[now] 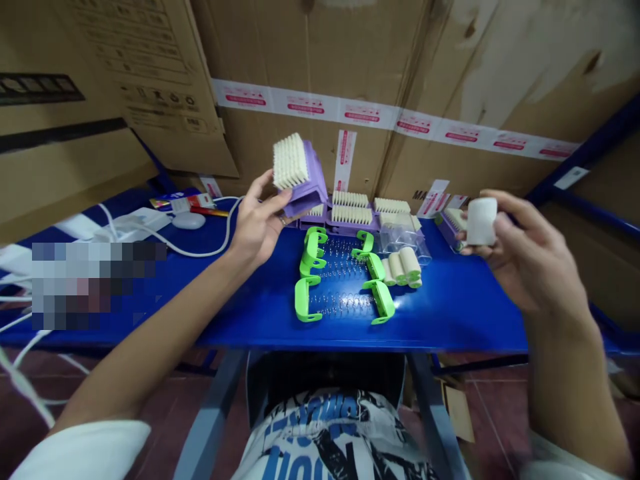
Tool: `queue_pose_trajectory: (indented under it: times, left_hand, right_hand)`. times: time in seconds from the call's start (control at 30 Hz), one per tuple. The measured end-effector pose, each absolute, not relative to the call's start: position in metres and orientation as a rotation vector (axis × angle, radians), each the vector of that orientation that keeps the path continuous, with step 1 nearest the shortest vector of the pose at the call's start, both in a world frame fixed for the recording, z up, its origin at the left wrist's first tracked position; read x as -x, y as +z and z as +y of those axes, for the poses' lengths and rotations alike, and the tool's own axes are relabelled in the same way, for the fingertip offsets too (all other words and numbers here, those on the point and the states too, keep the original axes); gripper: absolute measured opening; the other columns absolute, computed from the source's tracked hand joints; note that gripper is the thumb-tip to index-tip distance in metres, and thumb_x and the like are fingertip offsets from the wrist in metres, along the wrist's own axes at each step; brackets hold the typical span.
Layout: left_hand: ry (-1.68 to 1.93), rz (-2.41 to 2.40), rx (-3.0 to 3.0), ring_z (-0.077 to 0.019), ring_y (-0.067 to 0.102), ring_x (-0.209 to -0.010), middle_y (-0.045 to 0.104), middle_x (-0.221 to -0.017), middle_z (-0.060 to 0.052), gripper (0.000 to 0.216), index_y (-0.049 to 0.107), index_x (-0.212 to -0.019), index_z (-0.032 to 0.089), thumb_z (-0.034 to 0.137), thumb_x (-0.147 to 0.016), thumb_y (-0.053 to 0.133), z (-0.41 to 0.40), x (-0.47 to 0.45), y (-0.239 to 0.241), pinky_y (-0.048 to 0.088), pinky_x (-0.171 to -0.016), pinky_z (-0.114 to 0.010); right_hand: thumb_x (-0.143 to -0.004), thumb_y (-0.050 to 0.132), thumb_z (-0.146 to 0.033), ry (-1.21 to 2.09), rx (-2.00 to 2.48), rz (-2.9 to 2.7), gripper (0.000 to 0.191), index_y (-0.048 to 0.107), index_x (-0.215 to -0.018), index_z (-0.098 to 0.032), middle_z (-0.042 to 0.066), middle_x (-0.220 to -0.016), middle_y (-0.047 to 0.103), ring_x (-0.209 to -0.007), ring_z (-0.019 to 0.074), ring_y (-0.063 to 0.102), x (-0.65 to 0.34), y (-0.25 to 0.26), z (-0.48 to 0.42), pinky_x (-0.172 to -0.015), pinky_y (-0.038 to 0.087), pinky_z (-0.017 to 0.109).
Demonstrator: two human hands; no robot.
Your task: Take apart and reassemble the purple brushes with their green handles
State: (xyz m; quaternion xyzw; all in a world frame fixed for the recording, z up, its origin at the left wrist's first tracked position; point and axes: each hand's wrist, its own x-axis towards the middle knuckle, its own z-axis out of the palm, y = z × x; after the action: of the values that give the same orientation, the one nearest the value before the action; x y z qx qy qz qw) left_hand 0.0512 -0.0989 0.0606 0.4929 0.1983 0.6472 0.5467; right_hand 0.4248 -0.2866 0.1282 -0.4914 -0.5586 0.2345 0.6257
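Nearest is the wearer's garment (320,443), printed in white, black and blue, at 6 o'clock below the blue, glossy tabletop (465,313). Clock bearings are taken from the bright green, curved plastic brackets (303,300), which lie on the tabletop in two facing columns. Between the columns are rows of fine, shiny wire-like pieces (347,303); their exact form is too small to tell. At 3 o'clock, just beside the brackets, short cream cylinders with green ends (410,263) lie in a pile. Clear plastic pieces (400,237) rest behind it at 2 o'clock.

At 10 o'clock the left hand (257,223) is clamped on a purple plastic block with cream bristles (313,173), held raised and tilted. At 3 o'clock, well apart, the right hand (533,250) grips a white, smooth, short cylinder (481,222) in its fingers.

At 9 to 10 o'clock a white cable (210,254) curves past a pale, rounded mouse (189,221). At 12 o'clock stands a row of similar purple bristled blocks (351,215). Farthest is a brown cardboard wall (300,47), crossed by white tape with red print (430,125).
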Motion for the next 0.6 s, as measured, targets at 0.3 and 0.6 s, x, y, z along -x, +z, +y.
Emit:
queue_pose_trajectory:
  times: [0.3,0.6]
  left_hand:
    - [1.512,0.552,-1.203,-0.0340,0.077,-0.143,0.088,-0.129,0.001,0.045,0.078,-0.125,0.035,0.028,-0.087,0.100,-0.089,-0.044,0.055,0.073,-0.111,-0.055]
    - [1.499,0.538,-1.172,-0.0305,0.084,-0.128,0.087,-0.126,-0.003,0.052,0.077,-0.130,0.031,0.018,-0.084,0.098,-0.092,-0.051,0.050,0.077,-0.102,-0.047]
  right_hand:
    - [-0.074,0.095,-0.051,0.524,1.793,-1.743,0.065,0.084,-0.131,-0.021,0.014,-0.116,0.087,-0.088,0.0311,0.081,-0.496,0.046,-0.282,-0.082,0.071,0.048]
    - [-0.074,0.096,-0.062,0.671,1.696,-1.689,0.074,0.078,-0.132,-0.019,0.011,-0.109,0.084,-0.088,0.0281,0.079,-0.481,0.032,-0.269,-0.079,0.068,0.044]
